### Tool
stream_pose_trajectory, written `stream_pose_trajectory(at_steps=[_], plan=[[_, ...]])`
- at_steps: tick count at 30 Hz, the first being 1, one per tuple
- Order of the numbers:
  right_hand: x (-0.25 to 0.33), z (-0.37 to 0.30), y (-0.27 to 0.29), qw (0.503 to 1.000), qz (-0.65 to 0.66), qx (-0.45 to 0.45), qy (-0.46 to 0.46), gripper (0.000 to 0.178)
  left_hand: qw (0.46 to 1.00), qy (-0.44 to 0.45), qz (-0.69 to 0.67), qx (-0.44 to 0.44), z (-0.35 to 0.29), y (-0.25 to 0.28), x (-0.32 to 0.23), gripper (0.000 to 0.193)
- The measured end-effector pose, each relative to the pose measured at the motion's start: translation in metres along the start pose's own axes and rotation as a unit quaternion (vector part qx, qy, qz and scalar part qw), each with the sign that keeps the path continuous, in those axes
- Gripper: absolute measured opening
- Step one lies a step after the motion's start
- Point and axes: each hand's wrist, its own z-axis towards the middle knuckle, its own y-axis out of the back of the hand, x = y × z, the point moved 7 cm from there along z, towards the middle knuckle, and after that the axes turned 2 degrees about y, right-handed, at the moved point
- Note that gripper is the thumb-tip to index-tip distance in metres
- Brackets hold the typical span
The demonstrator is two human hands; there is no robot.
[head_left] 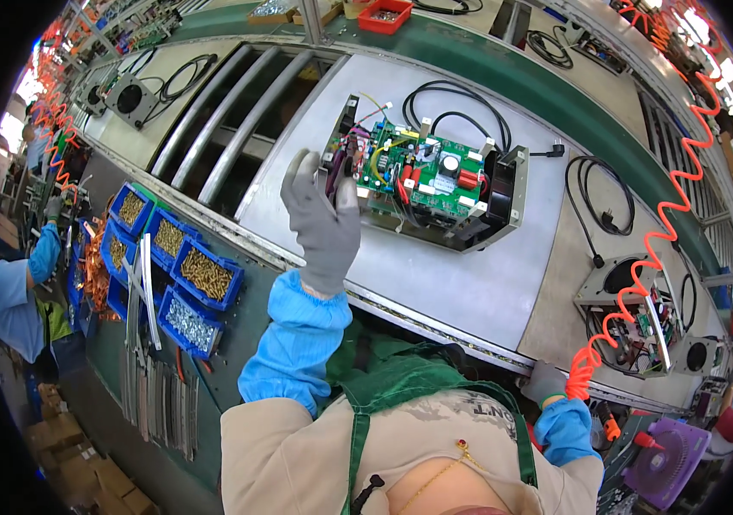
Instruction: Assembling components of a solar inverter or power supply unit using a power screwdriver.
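My left hand (325,225), in a grey glove and blue sleeve cover, is raised at the left end of a circuit board assembly (435,172). Its fingers are stretched apart, close to some dark and purple wires (338,172); whether they touch is unclear. The assembly has a green board with red and white parts, and a black fan (504,193) at its right end. It rests on a pale board (469,283). Lower right, my right hand (545,382), also gloved, lies at the bench edge beside a coiled orange air hose (585,369); its fingers are mostly hidden.
Blue bins (206,273) of brass and silver fasteners stand left, beside metal strips (160,403). Metal rollers (238,120) run left of the board. A black power cable (461,90) lies behind the assembly. At right are another unit (633,292) and a purple fan (667,463). A co-worker (19,292) works far left.
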Motion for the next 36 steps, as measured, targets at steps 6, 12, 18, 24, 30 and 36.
stream_pose_trajectory(at_steps=[6, 12, 18, 24, 30, 36], plan=[[-0.037, 0.005, -0.03, 0.995, -0.079, 0.059, 0.02, 0.047, 0.992, 0.065, -0.068, 0.089, -0.06, 0.018, -0.004, 0.039], [-0.003, -0.034, 0.032, 0.966, -0.154, 0.002, 0.21, 0.028, 0.879, -0.019, -0.169, 0.445, -0.149, -0.038, -0.038, 0.021], [0.103, -0.122, 0.161, 0.923, -0.057, -0.185, 0.333, 0.03, 0.802, -0.13, -0.206, 0.546, -0.193, -0.05, -0.068, 0.032], [0.179, -0.132, 0.186, 0.893, 0.086, -0.133, 0.422, 0.051, 0.842, 0.003, -0.124, 0.524, -0.153, -0.018, -0.026, 0.025], [0.25, -0.095, 0.109, 0.7, 0.508, 0.33, 0.377, 0.079, 0.881, -0.2, -0.082, 0.422, -0.133, 0.012, -0.036, 0.017], [0.301, -0.063, 0.069, 0.567, 0.643, 0.424, 0.293, 0.073, 0.949, -0.06, -0.043, 0.308, -0.125, 0.068, 0.044, 0.038]])
